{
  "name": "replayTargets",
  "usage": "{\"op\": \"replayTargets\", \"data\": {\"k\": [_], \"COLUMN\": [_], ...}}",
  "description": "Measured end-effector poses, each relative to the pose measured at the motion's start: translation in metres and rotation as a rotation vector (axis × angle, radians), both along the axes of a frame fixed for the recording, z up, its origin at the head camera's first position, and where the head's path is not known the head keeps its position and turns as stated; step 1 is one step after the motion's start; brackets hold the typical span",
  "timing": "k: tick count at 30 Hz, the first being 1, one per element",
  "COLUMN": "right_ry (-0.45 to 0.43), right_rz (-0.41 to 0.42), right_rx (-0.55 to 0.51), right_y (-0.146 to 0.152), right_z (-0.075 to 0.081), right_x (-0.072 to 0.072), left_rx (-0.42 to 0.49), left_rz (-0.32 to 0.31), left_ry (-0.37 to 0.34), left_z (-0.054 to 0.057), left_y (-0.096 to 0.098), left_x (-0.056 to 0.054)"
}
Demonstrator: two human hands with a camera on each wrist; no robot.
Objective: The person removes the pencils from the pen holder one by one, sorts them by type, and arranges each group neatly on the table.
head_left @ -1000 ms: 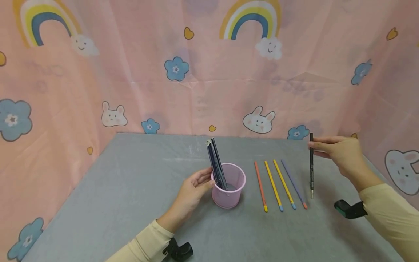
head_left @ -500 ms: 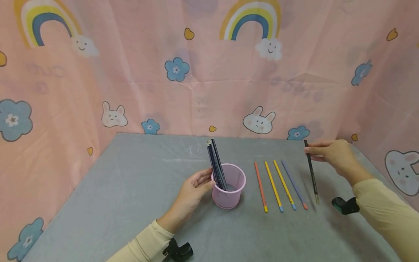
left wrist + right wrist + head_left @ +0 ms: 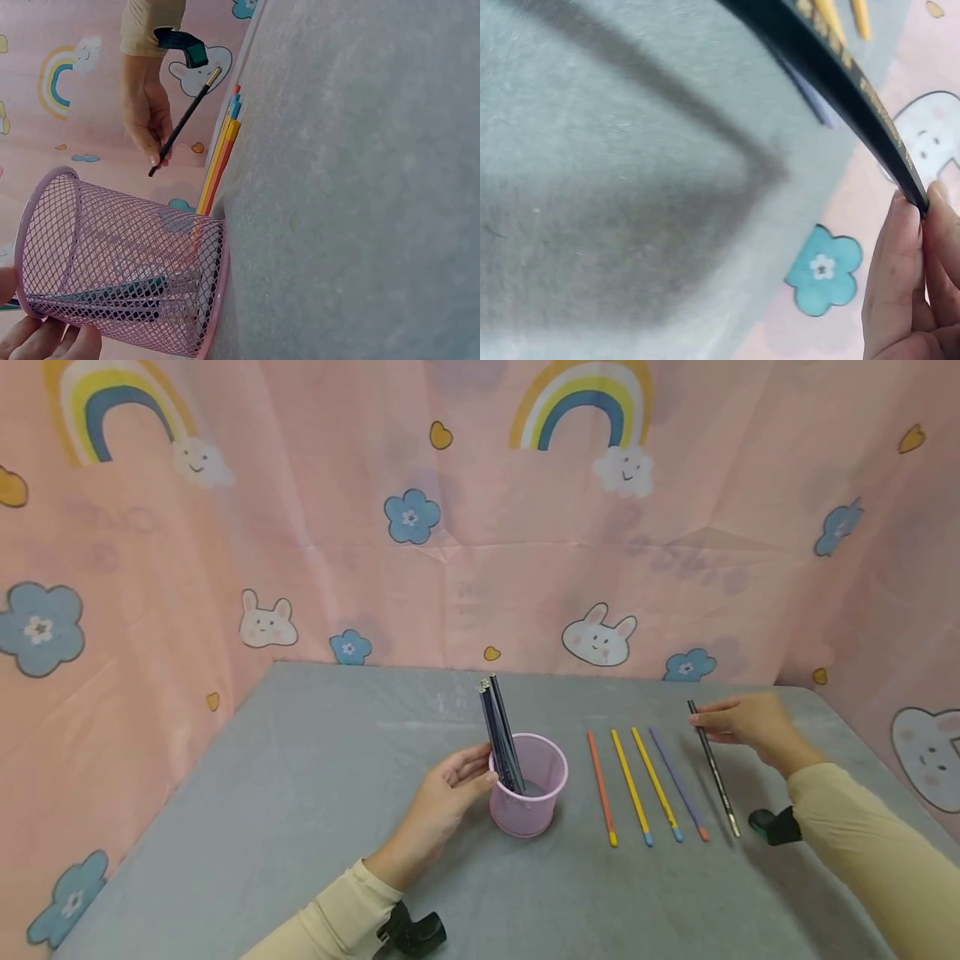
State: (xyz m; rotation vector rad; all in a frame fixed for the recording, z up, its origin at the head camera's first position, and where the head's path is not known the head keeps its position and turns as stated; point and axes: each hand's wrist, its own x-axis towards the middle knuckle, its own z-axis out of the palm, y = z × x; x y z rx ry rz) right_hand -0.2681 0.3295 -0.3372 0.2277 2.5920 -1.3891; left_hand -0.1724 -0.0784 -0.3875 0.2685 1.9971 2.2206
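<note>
My left hand (image 3: 438,797) grips the left side of a pink mesh pencil cup (image 3: 527,818), fingers and thumb at its rim. Several dark pencils (image 3: 501,739) lean in the cup against that side. On the right, my right hand (image 3: 753,727) pinches a black pencil (image 3: 714,768) near its upper end between thumb and fingertips. The pencil slants, its pale-tipped end low and toward me. Gold lettering on the black pencil (image 3: 847,90) shows in the right wrist view. Left of it lie an orange pencil (image 3: 602,789), two yellow pencils (image 3: 632,787) and a purple pencil (image 3: 678,785), side by side.
The grey tabletop (image 3: 322,802) runs back to a pink curtain (image 3: 480,568) printed with rainbows, rabbits and flowers. Black wrist mounts (image 3: 412,933) sit by both sleeves.
My right hand has come down and slightly left with the black pencil. The pencil has gone from upright to slanted, its lower end swinging right and toward me. My left hand stays on the cup.
</note>
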Motion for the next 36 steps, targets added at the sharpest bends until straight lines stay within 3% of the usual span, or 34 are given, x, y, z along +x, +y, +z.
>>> {"op": "replayTargets", "data": {"k": [5, 22, 36], "right_ry": [-0.061, -0.129, -0.004], "right_rz": [-0.001, -0.102, -0.036], "right_rx": [0.018, 0.091, 0.191], "right_y": [0.002, 0.005, 0.001], "right_z": [-0.008, -0.041, -0.051], "right_x": [-0.006, -0.020, -0.016], "left_rx": [0.003, 0.005, 0.001], "left_rz": [-0.002, -0.005, -0.006], "left_ry": [0.007, 0.005, 0.009], "left_z": [0.000, 0.000, -0.001], "left_y": [0.001, 0.003, 0.001], "left_x": [-0.002, -0.003, -0.002]}}
